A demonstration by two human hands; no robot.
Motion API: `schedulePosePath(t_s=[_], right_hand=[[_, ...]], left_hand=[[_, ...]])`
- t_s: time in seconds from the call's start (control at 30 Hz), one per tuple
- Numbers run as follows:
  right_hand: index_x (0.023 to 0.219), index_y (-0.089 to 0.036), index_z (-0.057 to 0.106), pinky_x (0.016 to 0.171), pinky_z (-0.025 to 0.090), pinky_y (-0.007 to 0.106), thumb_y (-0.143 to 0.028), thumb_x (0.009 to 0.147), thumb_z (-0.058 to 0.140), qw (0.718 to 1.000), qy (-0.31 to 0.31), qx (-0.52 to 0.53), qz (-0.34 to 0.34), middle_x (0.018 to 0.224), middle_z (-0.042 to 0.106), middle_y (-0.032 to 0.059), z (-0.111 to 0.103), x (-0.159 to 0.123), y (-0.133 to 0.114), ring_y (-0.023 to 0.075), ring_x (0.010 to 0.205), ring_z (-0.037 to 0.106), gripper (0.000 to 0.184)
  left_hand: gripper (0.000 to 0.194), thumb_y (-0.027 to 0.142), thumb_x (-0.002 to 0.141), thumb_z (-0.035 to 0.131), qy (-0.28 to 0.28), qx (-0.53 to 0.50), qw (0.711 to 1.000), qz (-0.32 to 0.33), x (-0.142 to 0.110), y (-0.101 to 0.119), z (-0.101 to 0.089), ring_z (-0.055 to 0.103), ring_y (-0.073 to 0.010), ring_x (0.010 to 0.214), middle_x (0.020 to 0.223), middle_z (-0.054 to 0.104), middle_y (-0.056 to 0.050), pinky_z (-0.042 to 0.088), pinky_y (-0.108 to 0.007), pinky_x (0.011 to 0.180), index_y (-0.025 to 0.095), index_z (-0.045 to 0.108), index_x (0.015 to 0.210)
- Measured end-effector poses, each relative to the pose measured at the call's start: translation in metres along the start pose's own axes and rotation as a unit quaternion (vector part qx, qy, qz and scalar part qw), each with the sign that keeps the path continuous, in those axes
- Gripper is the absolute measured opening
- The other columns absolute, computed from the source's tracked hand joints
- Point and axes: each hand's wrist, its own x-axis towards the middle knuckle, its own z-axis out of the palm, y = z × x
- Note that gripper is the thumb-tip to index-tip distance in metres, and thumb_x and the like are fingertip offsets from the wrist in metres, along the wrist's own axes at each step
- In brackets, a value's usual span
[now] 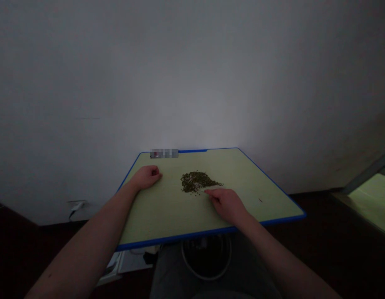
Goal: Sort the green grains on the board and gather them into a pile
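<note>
A loose pile of small dark green grains (198, 180), much like mung beans, lies spread on the pale tabletop (167, 216). My right hand (228, 203) is at the pile's near right edge, its fingers pressed together and pointing into the grains. A faint pale sliver shows at the fingertips, too small to name. To the left of the pile, my left hand (146, 176) rests on the table with curled fingers, apart from the grains, and nothing shows in it.
Below the table's blue front edge (173, 239) a round dark container with a pale rim (207, 278) sits between my legs. A small dark stick (260, 200) lies at the table's right. A plain wall (192, 83) stands behind; a plugged socket (77, 205) is at left.
</note>
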Motion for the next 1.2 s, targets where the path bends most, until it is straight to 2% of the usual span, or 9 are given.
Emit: schedulePosePath(t_s=[0.33,0.53,0.8,1.0,1.2], right_hand=[[0.113,-0.024,0.06,0.084,0.044,0.03,-0.02,0.084,0.039,1.0,0.0,0.018,-0.025,0.107,0.065,0.0031,0.0,0.001,0.004,0.017,0.096,0.06,0.036],[0.112,-0.026,0.06,0.082,0.045,0.029,-0.019,0.084,0.039,0.999,-0.009,0.025,-0.029,0.105,0.066,0.0018,0.001,-0.007,0.006,0.0166,0.094,0.061,0.036],[0.113,-0.024,0.059,0.086,0.043,0.028,-0.014,0.081,0.04,0.998,-0.008,0.013,-0.055,0.11,0.064,0.0012,0.007,-0.008,-0.008,0.0155,0.098,0.059,0.039],[0.116,-0.025,0.057,0.089,0.042,0.029,-0.013,0.079,0.042,0.999,-0.009,-0.02,-0.03,0.111,0.063,0.0015,0.008,-0.007,-0.014,0.0162,0.1,0.057,0.042],[0.118,-0.025,0.056,0.09,0.042,0.03,-0.013,0.08,0.04,0.999,-0.005,-0.04,0.0,0.116,0.06,0.0022,0.004,-0.011,-0.002,0.0169,0.103,0.056,0.043]], left_hand=[[0.028,0.043,0.072,0.046,-0.001,-0.002,1.0,-0.004,0.0,0.002,-0.001,0.046,-0.0115,0.057,0.061,0.054,0.0,0.029,-0.024,0.053,0.017,0.053,0.066],[0.027,0.043,0.072,0.047,-0.003,0.006,1.0,-0.008,0.002,-0.001,0.0,0.046,-0.0118,0.056,0.06,0.054,0.0,0.029,-0.024,0.053,0.017,0.053,0.066],[0.028,0.044,0.072,0.046,-0.007,0.002,1.0,-0.005,0.002,-0.002,0.001,0.046,-0.0117,0.056,0.061,0.054,0.0,0.029,-0.024,0.053,0.018,0.052,0.065],[0.028,0.044,0.072,0.046,-0.002,0.001,1.0,-0.008,0.001,0.0,0.0,0.045,-0.0115,0.056,0.059,0.053,0.0,0.029,-0.024,0.052,0.018,0.052,0.065],[0.027,0.043,0.071,0.047,-0.003,-0.003,1.0,-0.006,0.001,0.004,-0.003,0.046,-0.0118,0.057,0.06,0.053,-0.001,0.03,-0.024,0.053,0.017,0.053,0.065]])
